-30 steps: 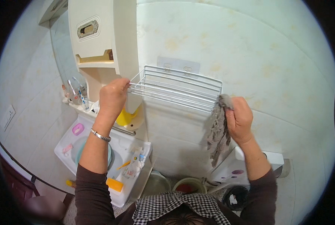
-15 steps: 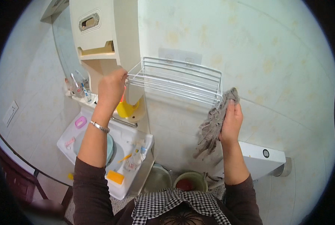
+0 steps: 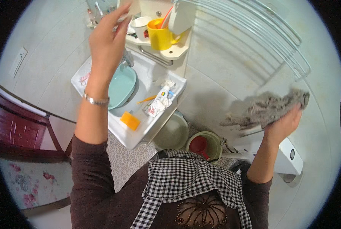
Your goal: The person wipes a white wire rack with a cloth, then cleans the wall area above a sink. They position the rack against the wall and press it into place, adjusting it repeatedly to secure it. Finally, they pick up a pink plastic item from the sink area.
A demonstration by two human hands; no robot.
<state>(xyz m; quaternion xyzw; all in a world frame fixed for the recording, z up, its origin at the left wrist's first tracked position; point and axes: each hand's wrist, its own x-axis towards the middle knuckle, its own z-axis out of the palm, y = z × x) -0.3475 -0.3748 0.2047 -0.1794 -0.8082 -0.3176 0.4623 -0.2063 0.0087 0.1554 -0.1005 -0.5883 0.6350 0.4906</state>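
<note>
My left hand (image 3: 106, 45) is raised over the sink with its fingers stretched and thumb apart, holding nothing. A silver bracelet (image 3: 96, 100) circles that wrist. My right hand (image 3: 283, 124) grips a crumpled grey cloth (image 3: 271, 108), which trails toward the left in front of the wall. Above the cloth, a white wire rack (image 3: 271, 38) spans the upper right against the wall, apart from both hands. The top of the rack is cut off by the picture's edge.
A white sink (image 3: 140, 133) holds a light-blue basin (image 3: 121, 87); an orange sponge (image 3: 130, 121) and a tube (image 3: 163, 93) lie on its rim. Behind stand a yellow mug (image 3: 159, 38) and a white cup (image 3: 140, 28). Below are two buckets, one with a red dipper (image 3: 198, 145). A white tank (image 3: 288, 156) is at right.
My left hand has let go of the wire rack and opened. My right hand has moved right and slightly down with the cloth. The view has tilted downward.
</note>
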